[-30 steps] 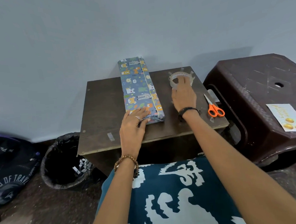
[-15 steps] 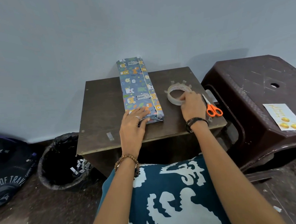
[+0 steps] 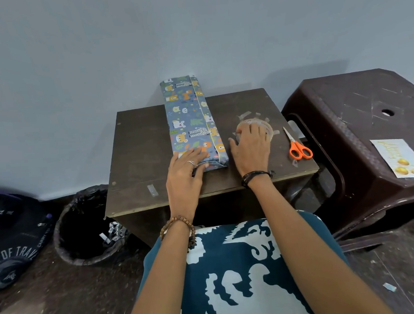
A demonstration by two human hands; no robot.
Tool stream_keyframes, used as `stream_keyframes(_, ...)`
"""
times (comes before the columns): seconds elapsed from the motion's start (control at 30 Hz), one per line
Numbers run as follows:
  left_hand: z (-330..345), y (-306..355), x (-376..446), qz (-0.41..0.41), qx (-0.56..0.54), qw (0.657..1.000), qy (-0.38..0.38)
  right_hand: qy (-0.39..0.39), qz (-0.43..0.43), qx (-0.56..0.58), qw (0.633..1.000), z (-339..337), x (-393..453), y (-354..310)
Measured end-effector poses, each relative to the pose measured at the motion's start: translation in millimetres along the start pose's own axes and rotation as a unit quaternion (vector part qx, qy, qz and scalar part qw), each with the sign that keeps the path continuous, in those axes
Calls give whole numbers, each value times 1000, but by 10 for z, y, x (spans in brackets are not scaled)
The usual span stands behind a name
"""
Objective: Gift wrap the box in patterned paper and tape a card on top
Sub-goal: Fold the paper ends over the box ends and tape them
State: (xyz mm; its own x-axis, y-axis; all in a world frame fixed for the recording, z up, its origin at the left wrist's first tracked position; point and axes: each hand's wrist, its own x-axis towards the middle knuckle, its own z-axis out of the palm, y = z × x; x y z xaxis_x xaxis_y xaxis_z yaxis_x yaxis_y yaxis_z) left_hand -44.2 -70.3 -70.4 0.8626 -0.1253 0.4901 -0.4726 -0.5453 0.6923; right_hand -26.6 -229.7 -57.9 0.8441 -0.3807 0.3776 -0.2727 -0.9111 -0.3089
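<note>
**Inspector A:** Wrapped box [image 3: 191,123] lying flat on worktop [image 3: 140,146], long axis running from near edge to wall, far end overhanging the back. Taken as landmark.

**Inspector B:** Left hand [image 3: 186,169] pressing down on box's near end, fingers [image 3: 196,155] straight across the folded paper. Holding nothing, only pinning.

**Inspector A:** Right hand [image 3: 250,148] just right of box, laid over tape roll [image 3: 255,127]. Fingertips hidden against the roll; cannot tell whether pinching a strip or merely resting.

**Inspector B:** Tape strips stuck out around the roll's rim. Judged: next strip travels leftward, short path, to the near-end fold under the left hand. Right hand clearly nearer the tape; left nearer the fold.

**Inspector A:** Scissors [image 3: 297,144] further right of box, blades pointing toward wall. Card [image 3: 398,157] well right, on brown stool [image 3: 358,113], not yet attached.

**Inspector B:** Containers: bin [image 3: 67,226] lower left of box, on floor, black liner, paper scraps inside.
</note>
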Motion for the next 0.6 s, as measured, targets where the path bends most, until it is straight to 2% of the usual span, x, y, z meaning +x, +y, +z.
stream_keyframes(0.23, 7, -28, -2, 10, -3, 1000, 10, 40, -9, -9, 999, 6, 63, 11)
stream_keyframes(0.33, 10, -30, -3, 13, -7, 1000, 13, 72, -29, -44, 996, 8, 45, -20)
stream_keyframes(0.6, 6, -22, 0, 14, -4, 1000, 9, 82, -98, -126, 984, -27, 2, 44)
